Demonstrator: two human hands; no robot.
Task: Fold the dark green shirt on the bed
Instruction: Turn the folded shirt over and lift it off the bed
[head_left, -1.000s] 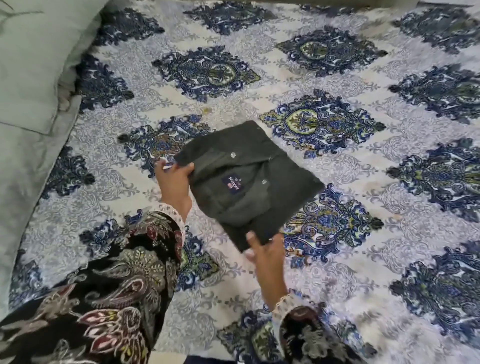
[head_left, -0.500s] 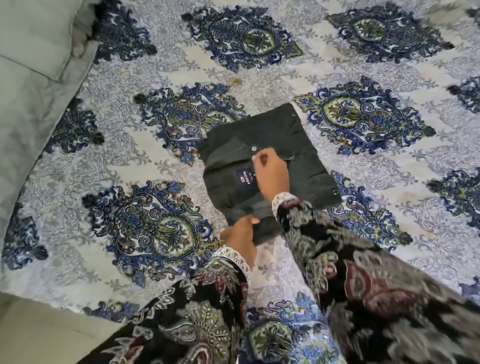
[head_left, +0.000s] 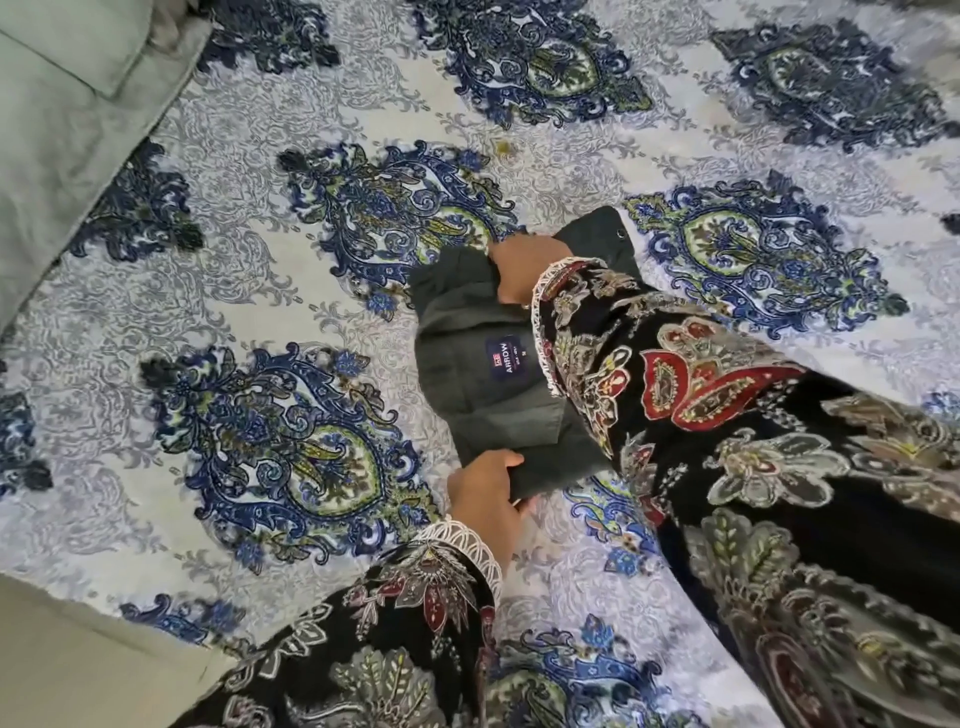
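1. The folded dark green shirt (head_left: 493, 395) lies on the patterned bedsheet (head_left: 249, 291), just right of centre; its navy label (head_left: 505, 357) faces up.
2. The left hand (head_left: 488, 493), at the shirt's 6 o'clock edge, pinches that edge, thumb on top.
3. The right hand (head_left: 524, 270) lies at the shirt's 12 o'clock end; whether it holds the cloth cannot be told.

The dark green shirt (head_left: 488, 410) lies on the bed (head_left: 260, 291) near the frame's centre, folded into a compact, slightly tilted rectangle, its navy collar label facing up and a button at the upper corner.
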